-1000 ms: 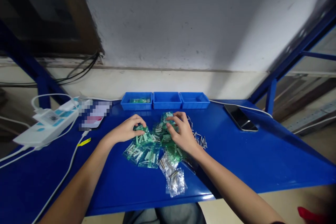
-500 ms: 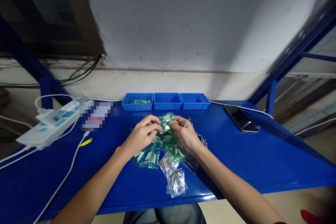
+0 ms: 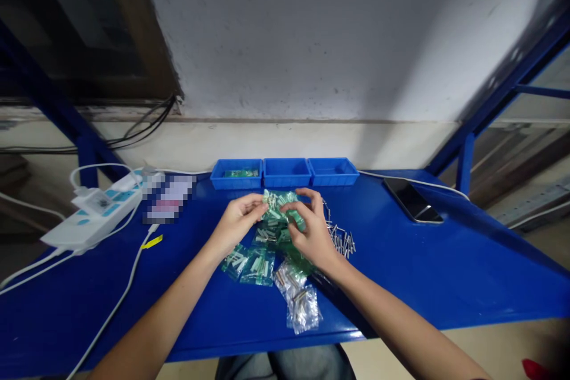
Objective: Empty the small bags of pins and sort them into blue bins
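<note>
A pale wall (image 3: 303, 35) is being met along its base by a blue desk (image 3: 436, 273). On the desk's left side, a white power strip (image 3: 66, 227) is being seen aslant, its long axis running from near left to far right. By the wall, three blue trays (image 3: 287, 180) are being lined up side by side, with green packaging being held in the leftmost. A dark phone (image 3: 413, 200) is being kept on the right side, its long axis slanting from far left to near right. Over the middle, a held green bag (image 3: 272, 198) is being pinched at its left edge by the left hand (image 3: 236, 222), whose fingers are being clamped together there. The fingers of the right hand (image 3: 315, 237) are being held apart and curved over the green; whether they touch cannot be told. The held bag's long axis is being masked. Nearer, a flat green bag (image 3: 258, 267) is being left on the desk, its pale strips pointing steeply away, leaning slightly right. Beside the right hand, loose metal pins (image 3: 342, 242) are being scattered, many pointing away from the near edge.
</note>
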The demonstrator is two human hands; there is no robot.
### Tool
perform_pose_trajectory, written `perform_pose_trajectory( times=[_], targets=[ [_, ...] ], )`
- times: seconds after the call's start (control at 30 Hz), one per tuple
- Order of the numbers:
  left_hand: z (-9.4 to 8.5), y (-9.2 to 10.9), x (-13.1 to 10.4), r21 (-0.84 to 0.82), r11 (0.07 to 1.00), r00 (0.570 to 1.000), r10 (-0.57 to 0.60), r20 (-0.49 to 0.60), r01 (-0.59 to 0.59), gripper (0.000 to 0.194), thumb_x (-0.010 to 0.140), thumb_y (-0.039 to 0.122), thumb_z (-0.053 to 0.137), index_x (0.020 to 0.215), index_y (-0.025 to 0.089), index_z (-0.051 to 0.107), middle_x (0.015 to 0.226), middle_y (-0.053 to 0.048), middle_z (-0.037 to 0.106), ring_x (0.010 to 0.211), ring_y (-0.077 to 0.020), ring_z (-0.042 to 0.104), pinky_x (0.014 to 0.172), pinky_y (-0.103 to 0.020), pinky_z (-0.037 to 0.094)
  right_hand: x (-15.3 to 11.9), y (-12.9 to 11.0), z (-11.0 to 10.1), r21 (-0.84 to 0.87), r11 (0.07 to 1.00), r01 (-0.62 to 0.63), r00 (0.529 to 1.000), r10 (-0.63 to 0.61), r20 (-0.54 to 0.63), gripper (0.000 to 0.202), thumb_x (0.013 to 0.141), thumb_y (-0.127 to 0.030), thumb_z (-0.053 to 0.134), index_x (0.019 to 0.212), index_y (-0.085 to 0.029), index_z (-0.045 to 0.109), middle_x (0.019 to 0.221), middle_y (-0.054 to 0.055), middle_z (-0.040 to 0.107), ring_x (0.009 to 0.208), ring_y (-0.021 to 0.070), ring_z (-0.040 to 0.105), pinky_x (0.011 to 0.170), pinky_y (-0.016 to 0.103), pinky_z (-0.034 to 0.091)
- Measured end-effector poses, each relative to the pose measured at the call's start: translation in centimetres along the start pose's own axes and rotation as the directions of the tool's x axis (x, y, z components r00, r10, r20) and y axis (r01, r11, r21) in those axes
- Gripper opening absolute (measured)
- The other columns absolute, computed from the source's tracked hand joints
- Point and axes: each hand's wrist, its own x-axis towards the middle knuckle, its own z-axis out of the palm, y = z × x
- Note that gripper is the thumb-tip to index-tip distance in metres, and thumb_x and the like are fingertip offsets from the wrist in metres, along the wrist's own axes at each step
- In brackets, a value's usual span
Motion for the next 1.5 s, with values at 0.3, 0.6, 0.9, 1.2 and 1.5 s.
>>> perform_pose_trajectory(
  times=[0.3, 0.6, 0.9, 1.2, 1.5],
  targets=[
    [-0.1, -0.5, -0.7, 0.526, 0.568, 0.743, 0.635, 0.210, -0.633, 0.028, 0.088, 0.012, 0.046, 0.106, 0.024, 0.064, 0.097, -0.007, 0.061, 0.088, -0.0161, 0.056, 0.075, -0.030, 0.048, 1.5, -0.2, -0.4, 0.617, 0.431, -0.658, 0.751, 0.436, 0.496, 0.038, 0.081, -0.053, 0.051, 0.079, -0.016, 0.061, 0.075, 0.006, 0.060, 0.069, 0.0176, 0.058, 0.062, 0.030, 0.046],
    [1.0, 0.3, -0.5, 0.170, 0.980, 0.994, 0.096, 0.047, -0.103, 0.032, 0.088, 0.042, 0.046, 0.095, 0.017, 0.065, 0.088, -0.007, 0.065, 0.076, -0.0160, 0.059, 0.064, -0.027, 0.046, 0.6, 0.4, 0.3, 0.302, 0.918, -0.258, 0.961, 0.275, -0.015, 0.020, 0.082, -0.028, 0.053, 0.100, -0.021, 0.052, 0.085, 0.003, 0.061, 0.073, 0.0159, 0.057, 0.062, 0.027, 0.047],
    [0.6, -0.3, -0.1, -0.051, 0.999, 0.995, -0.018, -0.096, 0.013, 0.030, 0.078, 0.041, 0.061, 0.094, 0.015, 0.063, 0.071, -0.002, 0.062, 0.064, -0.0135, 0.058, 0.059, -0.024, 0.044, 0.1, 0.4, 0.3, -0.028, 0.999, 0.033, 0.999, -0.032, 0.026, 0.031, 0.072, -0.008, 0.047, 0.093, -0.023, 0.064, 0.114, 0.009, 0.047, 0.114, 0.0256, 0.045, 0.091, 0.044, 0.042],
    [0.7, 0.0, -1.1, 0.524, 0.623, 0.783, 0.605, 0.149, -0.581, 0.022, 0.087, 0.017, 0.050, 0.100, 0.024, 0.065, 0.097, -0.005, 0.063, 0.093, -0.0182, 0.057, 0.086, -0.036, 0.045, 1.1, 0.3, 0.2, 0.490, 0.724, -0.486, 0.871, 0.445, 0.207, 0.033, 0.084, -0.046, 0.051, 0.081, -0.016, 0.065, 0.068, 0.002, 0.055, 0.066, 0.0147, 0.053, 0.062, 0.028, 0.043],
    [1.2, 0.1, -0.6, -0.097, 0.988, 0.989, -0.108, 0.098, 0.118, 0.040, 0.088, 0.050, 0.041, 0.091, 0.016, 0.061, 0.084, -0.007, 0.062, 0.073, -0.0153, 0.059, 0.054, -0.023, 0.043, 0.4, 0.6, -0.1, -0.060, 0.993, 0.102, 0.993, -0.098, 0.060, 0.025, 0.087, -0.018, 0.046, 0.104, -0.022, 0.064, 0.096, 0.008, 0.059, 0.088, 0.0211, 0.055, 0.076, 0.036, 0.046]
  ],
)
